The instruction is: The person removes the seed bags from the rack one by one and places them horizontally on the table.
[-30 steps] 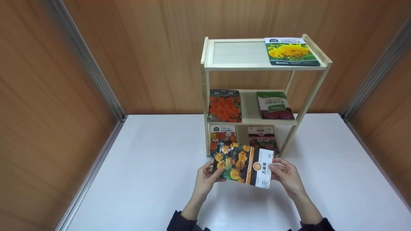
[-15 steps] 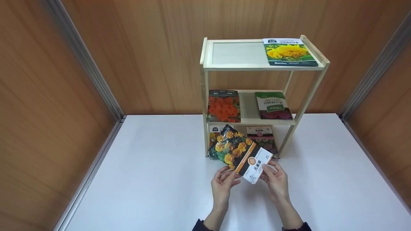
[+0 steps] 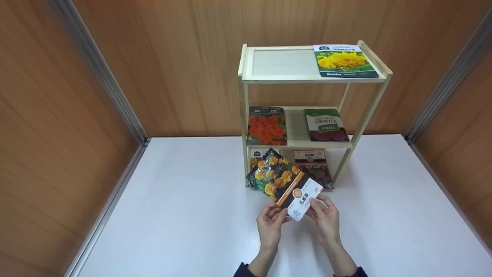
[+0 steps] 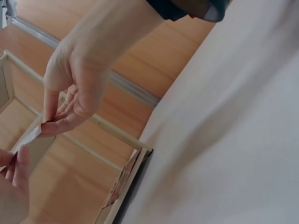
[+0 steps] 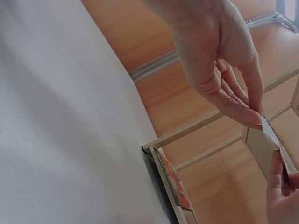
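Note:
In the head view, a seed packet with orange marigolds and a white label end is held aslant in front of the shelf's lowest tier. My left hand pinches its near lower corner between thumb and fingers. At the other corner of the white end, my right hand pinches it too. Seen edge-on in the left wrist view, the packet runs between both hands. The right wrist view shows the packet's edge between my fingertips. Part of the packet behind, on the lowest tier, is hidden by it.
A three-tier wooden shelf stands on the white table. A yellow-flower packet lies on top. Red-flower and green-topped packets lie on the middle tier, a pink-banded one below. Wood panels enclose the table.
The marigold packet has turned from nearly level to a slant, its flowered end up toward the shelf. My left hand has shifted right, from the flowered end to the label end.

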Demonstrator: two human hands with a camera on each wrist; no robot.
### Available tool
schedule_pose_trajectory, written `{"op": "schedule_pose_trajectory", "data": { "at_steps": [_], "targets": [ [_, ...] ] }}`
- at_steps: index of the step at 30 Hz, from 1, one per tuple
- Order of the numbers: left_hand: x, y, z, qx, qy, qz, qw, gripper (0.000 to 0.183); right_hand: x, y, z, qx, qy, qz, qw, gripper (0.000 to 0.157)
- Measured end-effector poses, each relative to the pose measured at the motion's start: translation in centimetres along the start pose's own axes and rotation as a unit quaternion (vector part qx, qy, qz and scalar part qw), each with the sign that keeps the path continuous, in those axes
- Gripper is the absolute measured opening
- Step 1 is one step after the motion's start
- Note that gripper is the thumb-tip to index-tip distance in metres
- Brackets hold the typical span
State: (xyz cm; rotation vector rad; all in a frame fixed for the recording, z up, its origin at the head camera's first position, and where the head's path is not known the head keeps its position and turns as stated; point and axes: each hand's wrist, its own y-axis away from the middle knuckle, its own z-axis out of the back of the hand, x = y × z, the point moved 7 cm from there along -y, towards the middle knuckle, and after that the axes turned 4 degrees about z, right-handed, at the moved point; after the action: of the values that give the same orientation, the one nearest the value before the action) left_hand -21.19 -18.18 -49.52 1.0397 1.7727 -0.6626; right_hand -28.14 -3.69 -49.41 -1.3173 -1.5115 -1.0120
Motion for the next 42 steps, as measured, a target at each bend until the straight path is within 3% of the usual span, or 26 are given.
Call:
{"op": "schedule_pose_trajectory", "data": {
  "at_steps": [6, 12, 17, 27, 33, 37, 42],
  "targets": [
    [-0.5, -0.2, 0.6, 0.02, -0.011, 0.002, 0.9997, 0.027, -0.2, 0.4, 0.1, 0.027, 0.003, -0.006, 1.0, 0.023],
    [-0.6, -0.6, 1.4, 0.034, -0.022, 0.039, 0.9984, 0.03, -0.3, 0.7, 0.4, 0.088, 0.057, -0.04, 0.994, 0.037],
    [-1.1, -1.4, 1.9, 0.066, -0.045, 0.067, 0.9945, 0.032, 0.0, 0.5, 0.8, 0.127, 0.123, -0.056, 0.983, 0.037],
    [-1.8, -2.2, 2.6, 0.155, -0.094, 0.095, 0.9788, 0.036, 1.3, -0.8, 1.7, 0.166, 0.215, -0.042, 0.961, 0.04],
    [-2.1, -2.5, 3.0, 0.196, -0.116, 0.104, 0.9683, 0.038, 1.5, -1.0, 1.6, 0.189, 0.237, -0.031, 0.952, 0.034],
    [-2.1, -2.6, 3.6, 0.189, -0.14, 0.103, 0.9664, 0.036, 1.0, -0.8, 1.3, 0.184, 0.23, -0.035, 0.955, 0.029],
    [-3.2, -2.4, 4.3, 0.133, -0.196, 0.069, 0.9691, 0.028, 0.1, -0.7, 0.8, 0.173, 0.215, -0.042, 0.96, 0.025]
  ]
}}
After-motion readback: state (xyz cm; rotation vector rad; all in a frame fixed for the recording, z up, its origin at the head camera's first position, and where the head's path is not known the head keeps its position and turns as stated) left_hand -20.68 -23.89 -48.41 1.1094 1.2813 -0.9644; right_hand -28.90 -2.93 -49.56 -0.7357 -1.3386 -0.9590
